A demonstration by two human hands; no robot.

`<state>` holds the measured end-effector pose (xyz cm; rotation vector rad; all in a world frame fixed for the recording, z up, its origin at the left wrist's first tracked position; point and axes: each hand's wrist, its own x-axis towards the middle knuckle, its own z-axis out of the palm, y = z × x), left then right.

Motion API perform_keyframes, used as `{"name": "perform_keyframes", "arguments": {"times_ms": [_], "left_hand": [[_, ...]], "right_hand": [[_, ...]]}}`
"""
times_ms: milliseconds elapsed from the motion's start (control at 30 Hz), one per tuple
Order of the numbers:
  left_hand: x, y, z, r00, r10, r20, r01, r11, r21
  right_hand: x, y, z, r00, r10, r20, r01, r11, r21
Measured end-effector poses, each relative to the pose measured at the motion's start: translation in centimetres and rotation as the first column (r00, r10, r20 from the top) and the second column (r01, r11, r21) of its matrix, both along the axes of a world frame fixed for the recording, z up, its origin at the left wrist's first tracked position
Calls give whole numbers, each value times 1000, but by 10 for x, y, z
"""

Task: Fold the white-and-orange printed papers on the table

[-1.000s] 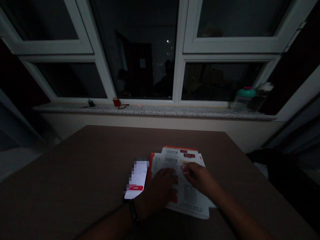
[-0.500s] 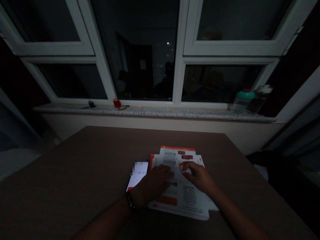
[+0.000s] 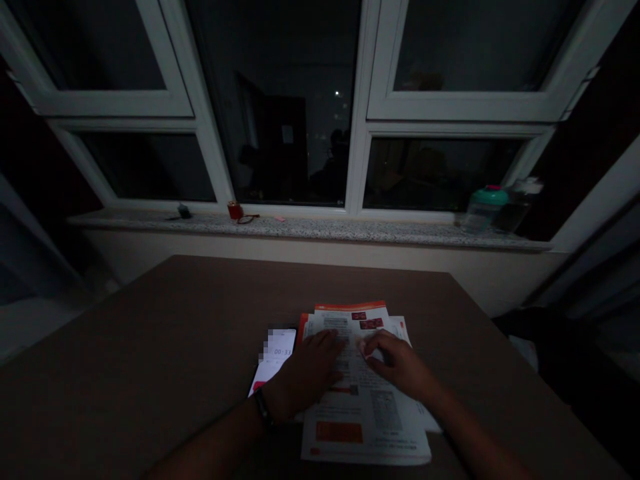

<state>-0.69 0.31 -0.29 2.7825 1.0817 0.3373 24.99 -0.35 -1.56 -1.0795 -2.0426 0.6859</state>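
Right hand point(image 3: 403, 367): thumb and fingers closed on a small pale object point(image 3: 363, 347), probably an eraser, held low at the printed sheet point(image 3: 345, 451); a pinch likely suits fine control. Contact with paper: cannot tell. Left hand point(image 3: 309, 373): holding nothing visible, palm down, fingers extended over the sheet's left part, presumably bracing it against sliding. Beneath the sheet, lower papers point(image 3: 399, 327) jut out at both sides. Phone point(image 3: 280, 347) lies left of the sheet, its timer display likely placed for easy viewing. Table point(image 3: 225, 300) supports the sheet from below.
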Motion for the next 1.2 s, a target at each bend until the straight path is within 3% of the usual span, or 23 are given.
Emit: {"name": "perform_keyframes", "arguments": {"times_ms": [333, 500, 733, 1033, 1200], "left_hand": [[-1, -5, 3, 1000, -14, -14, 14, 1000, 7], [0, -7, 14, 1000, 8, -18, -8, 1000, -15], [5, -10, 27, 998, 16, -63, -18, 999, -30], [2, -10, 20, 998, -24, -61, 21, 999, -39], [3, -12, 18, 999, -36, -18, 34, 997, -64]], "right_hand": [[1, 2, -3, 985, -172, 23, 167, 976, 141], [0, 4, -3, 964, -266, 19, 263, 961, 84], [2, 5, -2, 952, -305, 22, 303, 951, 70], [4, 6, -6, 944, -329, -2, 329, 944, 33], [5, 8, -6, 923, -378, -74, 374, 926, -59]]}}
